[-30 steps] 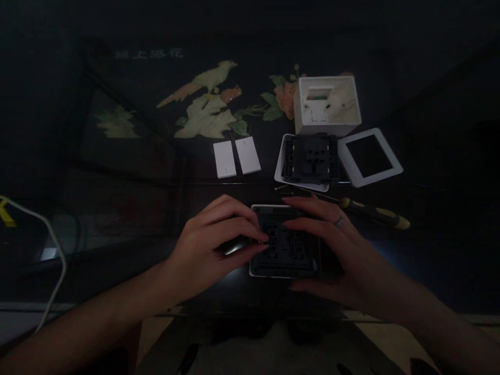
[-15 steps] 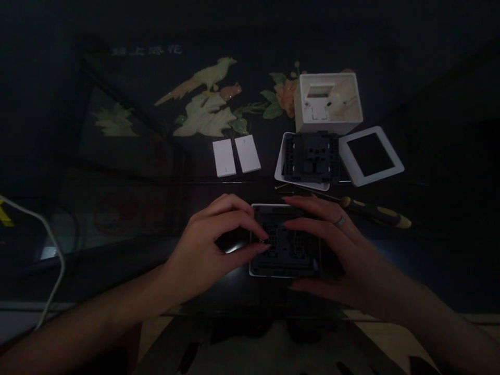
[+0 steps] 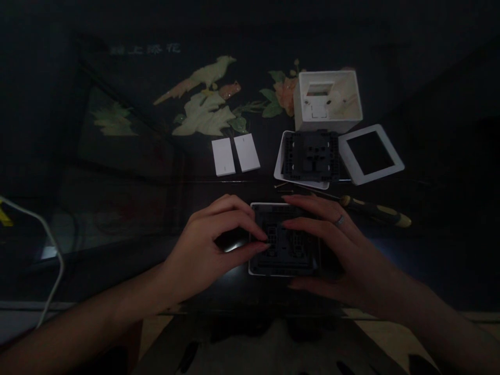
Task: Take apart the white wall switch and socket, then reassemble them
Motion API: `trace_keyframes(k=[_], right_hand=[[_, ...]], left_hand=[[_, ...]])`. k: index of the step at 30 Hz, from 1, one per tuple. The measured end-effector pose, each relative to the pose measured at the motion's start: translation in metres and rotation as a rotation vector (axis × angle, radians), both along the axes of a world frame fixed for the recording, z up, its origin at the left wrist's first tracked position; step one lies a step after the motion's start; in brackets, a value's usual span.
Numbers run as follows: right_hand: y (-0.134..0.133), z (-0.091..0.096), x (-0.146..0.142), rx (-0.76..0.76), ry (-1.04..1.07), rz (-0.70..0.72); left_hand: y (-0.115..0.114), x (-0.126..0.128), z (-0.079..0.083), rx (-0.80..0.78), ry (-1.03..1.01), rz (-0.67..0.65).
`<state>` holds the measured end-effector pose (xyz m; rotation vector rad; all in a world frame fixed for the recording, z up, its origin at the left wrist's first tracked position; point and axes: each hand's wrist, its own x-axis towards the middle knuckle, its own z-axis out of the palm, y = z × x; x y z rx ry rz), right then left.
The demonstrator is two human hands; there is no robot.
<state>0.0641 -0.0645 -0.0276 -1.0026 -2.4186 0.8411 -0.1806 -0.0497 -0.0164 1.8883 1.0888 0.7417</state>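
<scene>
The switch module (image 3: 284,263) lies between the hands, probably light, stiff plastic, best held by its outer edges; the right hand (image 3: 349,242) spans it, fingers spread; the left hand (image 3: 203,239) pinches over it, on what I cannot tell

Left hand (image 3: 207,242) pinched at the fingertips — right hand (image 3: 349,250) spread, curved.

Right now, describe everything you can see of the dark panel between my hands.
The dark panel looks plastic and squarish, with a pale rim and two slotted blocks side by side. It lies flat on the dark tabletop. Your left hand pinches at its left block; your right hand spreads over its right side, hiding part.
</scene>
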Motion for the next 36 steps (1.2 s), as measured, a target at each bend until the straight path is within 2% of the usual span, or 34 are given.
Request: trace_keyframes(k=[10,16,22,28,36], right_hand=[[0.0009,0.0011,0.0003,-0.008,0.000,0.001],[0.0018,0.0012,-0.0005,-0.009,0.001,-0.003],[0.0008,0.0021,0.0002,-0.022,0.002,-0.014],[0.0004,0.0020,0.0001,-0.010,-0.006,0.002],[0.0011,0.0013,0.0001,-0.009,-0.003,0.003]], left_hand=[[-0.0034,0.0024,-0.0024,0.041,-0.011,0.019],[-0.0022,0.0025,-0.0011,-0.024,-0.001,0.035],[-0.0037,0.0021,0.0001,0.017,0.024,0.062],[-0.0017,0.0034,-0.0017,-0.039,0.013,0.065],[-0.0008,0.0030,-0.0008,-0.036,0.015,0.043]])
